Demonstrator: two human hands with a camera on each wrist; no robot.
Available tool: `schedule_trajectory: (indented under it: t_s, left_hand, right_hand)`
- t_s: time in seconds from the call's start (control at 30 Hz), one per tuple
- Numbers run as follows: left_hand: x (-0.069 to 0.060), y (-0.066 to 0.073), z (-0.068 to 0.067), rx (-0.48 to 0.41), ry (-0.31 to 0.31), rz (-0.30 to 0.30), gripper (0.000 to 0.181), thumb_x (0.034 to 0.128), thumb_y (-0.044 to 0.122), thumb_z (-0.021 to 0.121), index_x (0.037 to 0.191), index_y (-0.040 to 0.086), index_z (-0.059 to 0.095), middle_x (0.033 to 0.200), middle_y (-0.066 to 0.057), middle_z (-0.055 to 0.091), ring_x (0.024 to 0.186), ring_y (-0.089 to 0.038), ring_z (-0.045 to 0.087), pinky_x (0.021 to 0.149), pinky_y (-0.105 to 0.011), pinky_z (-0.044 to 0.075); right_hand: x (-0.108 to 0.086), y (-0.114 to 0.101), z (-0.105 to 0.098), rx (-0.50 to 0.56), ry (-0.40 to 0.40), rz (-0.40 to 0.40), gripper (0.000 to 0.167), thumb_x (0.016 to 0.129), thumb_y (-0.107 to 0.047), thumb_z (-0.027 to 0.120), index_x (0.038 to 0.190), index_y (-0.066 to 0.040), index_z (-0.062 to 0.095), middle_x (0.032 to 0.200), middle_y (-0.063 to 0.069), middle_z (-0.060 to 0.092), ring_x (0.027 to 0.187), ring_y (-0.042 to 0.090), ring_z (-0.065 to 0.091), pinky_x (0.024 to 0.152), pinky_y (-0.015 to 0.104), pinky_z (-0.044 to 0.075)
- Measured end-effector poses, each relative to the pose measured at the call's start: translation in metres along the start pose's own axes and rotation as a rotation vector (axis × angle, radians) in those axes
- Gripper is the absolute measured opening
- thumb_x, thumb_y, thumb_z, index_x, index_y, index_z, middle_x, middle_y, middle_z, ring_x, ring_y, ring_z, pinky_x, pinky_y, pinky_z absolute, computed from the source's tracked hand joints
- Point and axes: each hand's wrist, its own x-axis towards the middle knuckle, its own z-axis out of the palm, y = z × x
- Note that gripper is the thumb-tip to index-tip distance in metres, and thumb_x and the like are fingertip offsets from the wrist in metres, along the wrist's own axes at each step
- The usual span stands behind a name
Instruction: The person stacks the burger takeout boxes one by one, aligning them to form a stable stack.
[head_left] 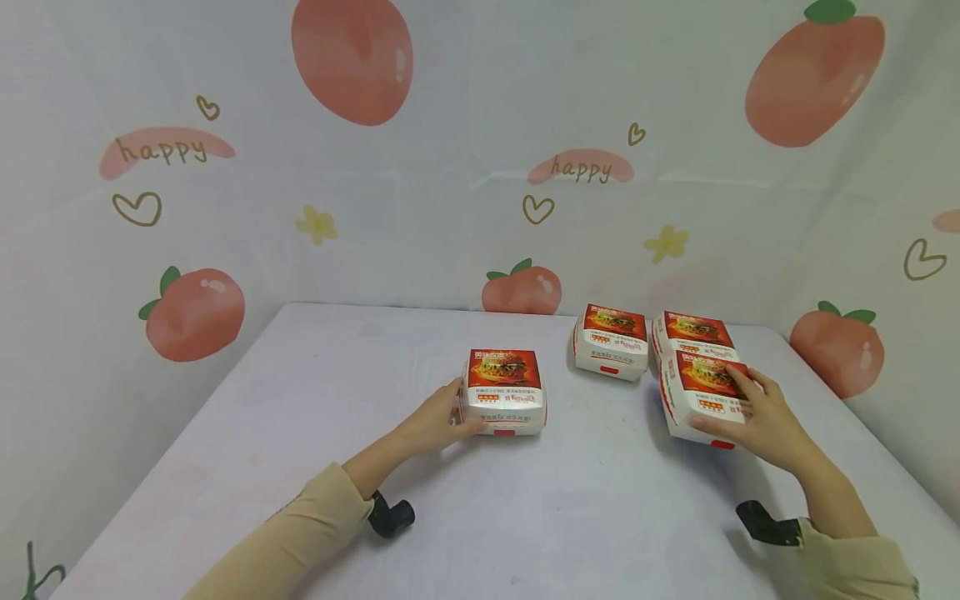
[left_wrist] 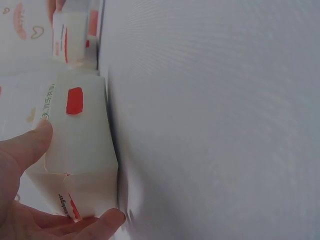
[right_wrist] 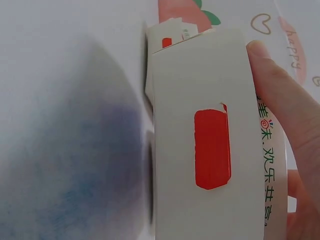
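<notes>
Fingers and thumb of the left hand (head_left: 437, 423) are part-spread round the near left corner of the left burger box (head_left: 504, 392), thumb on its front, the rest along its left side. The box sits upright near the middle of the worktop (head_left: 562, 517). That is a one-corner hold, so a gentle squeeze, low near the base, should steer it best; the card looks easy to dent.

Rightwards, the loose burger box (head_left: 611, 342) stands untouched by the far edge. Just beside it, nearer the far right corner, is the rear burger box (head_left: 693, 329). In front of that, the right hand (head_left: 772, 425) grips the front burger box (head_left: 701, 392), spread wide, thumb at the front and fingertips over the top's right part. This box looks slightly raised; whether it touches its neighbour I cannot tell. A level base and light pressure would suit it.

The broadest room lies between the left burger box and the left edge. Along the far edge the backdrop (head_left: 450, 167) leaves little space behind the boxes. The right edge is nearer, so that arm has less room; the near edge is out of view.
</notes>
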Motion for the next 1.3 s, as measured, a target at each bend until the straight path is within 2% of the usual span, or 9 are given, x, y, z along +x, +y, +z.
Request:
schedule_trajectory:
  t_s: [0.37, 0.5, 0.57, 0.8, 1.07, 1.3]
  left_hand:
    - [-0.002, 0.001, -0.001, 0.016, -0.001, -0.003, 0.084, 0.0841, 0.031, 0.069, 0.143, -0.008, 0.024, 0.136, -0.022, 0.045, 0.115, -0.027, 0.052, 0.096, -0.045, 0.048]
    - [-0.002, 0.001, -0.001, 0.023, 0.0, -0.008, 0.083, 0.0841, 0.031, 0.069, 0.143, -0.009, 0.025, 0.138, -0.023, 0.043, 0.113, -0.027, 0.051, 0.096, -0.045, 0.048]
    - [-0.002, 0.001, 0.0, 0.01, 0.002, -0.013, 0.083, 0.0843, 0.031, 0.068, 0.143, -0.008, 0.025, 0.14, -0.022, 0.042, 0.117, -0.028, 0.05, 0.098, -0.045, 0.047]
    - [-0.002, 0.002, 0.0, 0.018, 0.008, -0.014, 0.084, 0.0841, 0.031, 0.069, 0.143, -0.009, 0.024, 0.141, -0.023, 0.041, 0.118, -0.028, 0.05, 0.098, -0.046, 0.048]
    - [-0.001, 0.001, 0.0, 0.008, -0.001, -0.012, 0.083, 0.0843, 0.031, 0.069, 0.143, -0.008, 0.024, 0.141, -0.023, 0.042, 0.119, -0.029, 0.051, 0.098, -0.046, 0.048]
    - [-0.002, 0.001, -0.001, -0.007, -0.009, 0.018, 0.081, 0.0841, 0.029, 0.069, 0.142, -0.009, 0.026, 0.135, -0.022, 0.046, 0.11, -0.027, 0.054, 0.091, -0.042, 0.05]
  right_hand:
    - [-0.001, -0.021, -0.008, 0.025, 0.014, -0.044, 0.106, 0.078, -0.05, 0.068, 0.148, 0.0, 0.007, 0.145, 0.04, 0.003, 0.12, 0.059, 0.021, 0.086, 0.075, 0.036]
    - [0.0, -0.029, -0.01, 0.031, 0.013, -0.048, 0.106, 0.078, -0.05, 0.069, 0.148, 0.002, 0.008, 0.145, 0.039, 0.002, 0.12, 0.059, 0.022, 0.087, 0.074, 0.036]
    - [0.001, -0.032, -0.011, 0.033, 0.013, -0.053, 0.106, 0.078, -0.05, 0.069, 0.148, 0.001, 0.008, 0.146, 0.039, 0.001, 0.12, 0.059, 0.023, 0.088, 0.074, 0.036]
    - [0.006, -0.043, -0.012, 0.025, 0.022, -0.084, 0.106, 0.076, -0.051, 0.07, 0.15, -0.004, 0.01, 0.148, 0.037, 0.001, 0.121, 0.059, 0.023, 0.088, 0.074, 0.036]
    - [0.009, -0.058, -0.01, 0.044, 0.051, -0.129, 0.106, 0.074, -0.05, 0.073, 0.149, -0.005, 0.013, 0.149, 0.035, 0.003, 0.123, 0.059, 0.023, 0.089, 0.075, 0.035]
    - [0.01, -0.068, -0.008, 0.037, 0.074, -0.152, 0.107, 0.072, -0.051, 0.074, 0.15, -0.009, 0.015, 0.149, 0.033, 0.008, 0.125, 0.059, 0.023, 0.09, 0.076, 0.033]
